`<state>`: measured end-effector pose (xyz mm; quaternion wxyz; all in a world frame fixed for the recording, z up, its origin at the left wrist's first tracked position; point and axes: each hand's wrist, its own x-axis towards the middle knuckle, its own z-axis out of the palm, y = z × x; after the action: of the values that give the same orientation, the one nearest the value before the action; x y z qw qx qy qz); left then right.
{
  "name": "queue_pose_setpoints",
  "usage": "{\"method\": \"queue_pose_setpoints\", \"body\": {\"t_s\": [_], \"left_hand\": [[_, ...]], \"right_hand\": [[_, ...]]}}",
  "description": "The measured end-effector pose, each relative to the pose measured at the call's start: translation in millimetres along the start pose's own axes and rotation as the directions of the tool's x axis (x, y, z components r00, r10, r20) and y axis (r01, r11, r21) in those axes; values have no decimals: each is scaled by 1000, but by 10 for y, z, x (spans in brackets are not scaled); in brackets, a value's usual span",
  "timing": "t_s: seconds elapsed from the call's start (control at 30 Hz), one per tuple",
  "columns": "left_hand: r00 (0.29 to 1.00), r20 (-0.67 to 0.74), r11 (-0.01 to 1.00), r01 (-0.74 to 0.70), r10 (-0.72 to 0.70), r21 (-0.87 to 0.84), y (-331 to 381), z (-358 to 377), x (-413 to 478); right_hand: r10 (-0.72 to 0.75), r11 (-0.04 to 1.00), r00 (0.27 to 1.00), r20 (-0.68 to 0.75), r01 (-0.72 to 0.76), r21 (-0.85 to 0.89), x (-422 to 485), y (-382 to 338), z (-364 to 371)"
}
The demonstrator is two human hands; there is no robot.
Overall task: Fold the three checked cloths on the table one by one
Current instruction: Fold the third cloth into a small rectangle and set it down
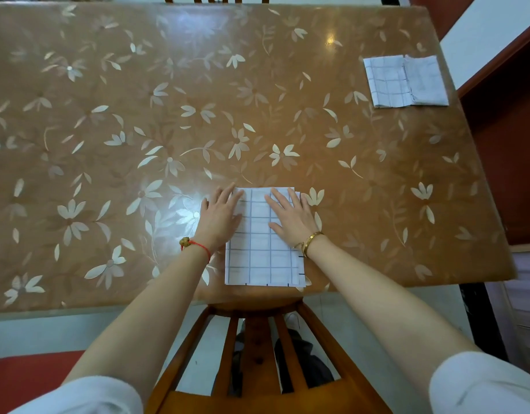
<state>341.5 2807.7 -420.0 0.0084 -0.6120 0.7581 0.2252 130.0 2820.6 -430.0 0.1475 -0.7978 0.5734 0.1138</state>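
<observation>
Chair back (254,312) stands between person and table (168,115), just behind the wrists. Two hands, both flat with fingers straight and spread, gripping nothing. Left hand (218,218) presses the left edge of the folded checked cloth (259,255); right hand (290,216) presses its far right part. Cloth lies under the fingers at the near table edge. Folded pile (404,82), seemingly two pieces touching, sits well beyond the right fingertips. One red string bracelet (198,245), one gold bangle (310,242).

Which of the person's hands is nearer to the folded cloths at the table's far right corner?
Right. The right hand lies flat on the near cloth, well short of those folded cloths; the left hand presses that cloth's left edge, farther away.
</observation>
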Motion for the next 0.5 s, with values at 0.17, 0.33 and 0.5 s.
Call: {"method": "queue_pose_setpoints", "body": {"t_s": [0.17, 0.33, 0.5], "left_hand": [[985, -157, 977, 31, -65, -212, -170, -80, 195], [990, -49, 945, 107, -129, -308, -222, -118, 372], [988, -47, 931, 121, -146, -344, -186, -132, 474]], "right_hand": [[-30, 999, 999, -23, 29, -35, -11, 38, 36], [-46, 998, 999, -21, 45, -32, 19, 54, 33], [-76, 997, 997, -26, 76, -12, 79, 109, -24]]}}
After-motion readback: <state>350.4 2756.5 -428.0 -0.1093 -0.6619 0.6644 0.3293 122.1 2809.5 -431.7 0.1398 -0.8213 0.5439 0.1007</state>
